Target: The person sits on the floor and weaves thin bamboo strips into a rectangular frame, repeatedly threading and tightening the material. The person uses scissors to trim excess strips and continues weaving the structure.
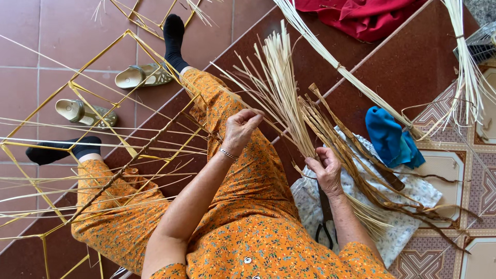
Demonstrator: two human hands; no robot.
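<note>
A person in an orange flowered dress point(248, 206) sits on a dark red step, looking down at both bare hands. The left hand point(241, 129), with a thin bracelet at the wrist, is closed around the end of a single pale strip, pinching it between thumb and fingers above the lap. The right hand point(324, 168) grips a bundle of pale straw strips point(281, 88) near its lower end; the strips fan upward and away from the body, while the cut ends splay out below the hand. Just beside this bundle lie darker brown strips point(361, 170), resting on a white patterned cloth point(413, 194) spread on the step. A pair of scissors point(325, 217) lies on that cloth, partly under the right forearm. A blue cloth point(390, 137) sits beyond the brown strips, and a red cloth point(361, 15) lies farther up. To the left, a frame of yellow sticks point(103, 129) stands over the legs, near two pale green sandals point(142, 76) on the tiled floor.
</note>
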